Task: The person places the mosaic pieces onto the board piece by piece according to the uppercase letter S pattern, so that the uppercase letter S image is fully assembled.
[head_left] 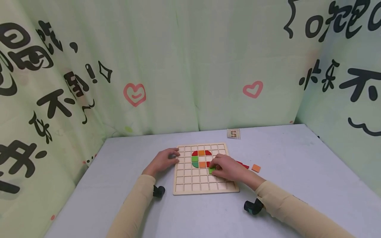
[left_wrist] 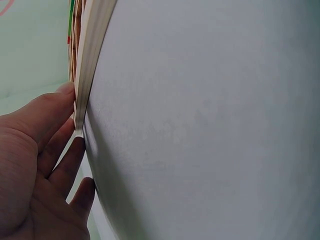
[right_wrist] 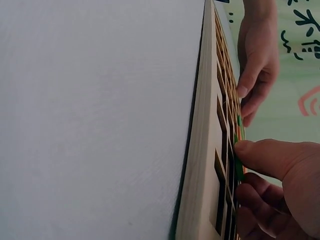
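A wooden grid board (head_left: 187,189) lies on the table. My left hand (head_left: 164,160) touches its left edge, thumb and fingertips against the rim in the left wrist view, fingers spread. With thumb and fingers, my right hand (head_left: 227,168) pinches a light green tile (right_wrist: 238,159) over the board, just below the coloured pattern. Set in the grid are red rounded tiles (head_left: 194,153), orange squares (head_left: 201,153), a light green square (head_left: 194,158) and a dark green rounded tile (head_left: 195,164). A red tile (head_left: 208,164) beside my right fingers is partly hidden by them.
Right of the board lie red pieces (head_left: 244,165), partly behind my right hand, and an orange square tile (head_left: 256,168). A small card with a printed grid pattern (head_left: 233,133) is at the table's back edge. Curtains with writing surround the white table (head_left: 119,165).
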A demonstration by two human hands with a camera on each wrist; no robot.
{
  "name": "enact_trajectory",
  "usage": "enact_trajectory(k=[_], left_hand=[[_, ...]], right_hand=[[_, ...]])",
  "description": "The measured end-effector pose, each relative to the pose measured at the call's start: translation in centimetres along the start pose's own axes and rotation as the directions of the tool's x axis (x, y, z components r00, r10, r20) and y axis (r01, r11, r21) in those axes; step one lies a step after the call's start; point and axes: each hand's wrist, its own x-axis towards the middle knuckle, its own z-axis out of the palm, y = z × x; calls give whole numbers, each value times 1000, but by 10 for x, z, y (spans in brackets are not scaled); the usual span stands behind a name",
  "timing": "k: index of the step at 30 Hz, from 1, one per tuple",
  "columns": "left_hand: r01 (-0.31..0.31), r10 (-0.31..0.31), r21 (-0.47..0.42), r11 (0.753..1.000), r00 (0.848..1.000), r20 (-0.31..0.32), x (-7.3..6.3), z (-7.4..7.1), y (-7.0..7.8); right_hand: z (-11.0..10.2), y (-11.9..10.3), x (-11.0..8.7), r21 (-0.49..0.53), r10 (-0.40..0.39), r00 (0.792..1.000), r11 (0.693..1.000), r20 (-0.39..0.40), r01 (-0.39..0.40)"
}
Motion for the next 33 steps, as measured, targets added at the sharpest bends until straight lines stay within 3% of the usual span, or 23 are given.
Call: enact_trajectory(k=[26, 33], left_hand=[[-29, 29, 9, 1000, 1000, -5, 1, -1, 0], [-22, 22, 15, 1000, 1000, 1, 0, -1, 0]], right_hand=[[2, 2, 1, 15, 35, 999, 999, -21, -35], [-10, 18, -9, 96, 118, 991, 989, -68, -112]])
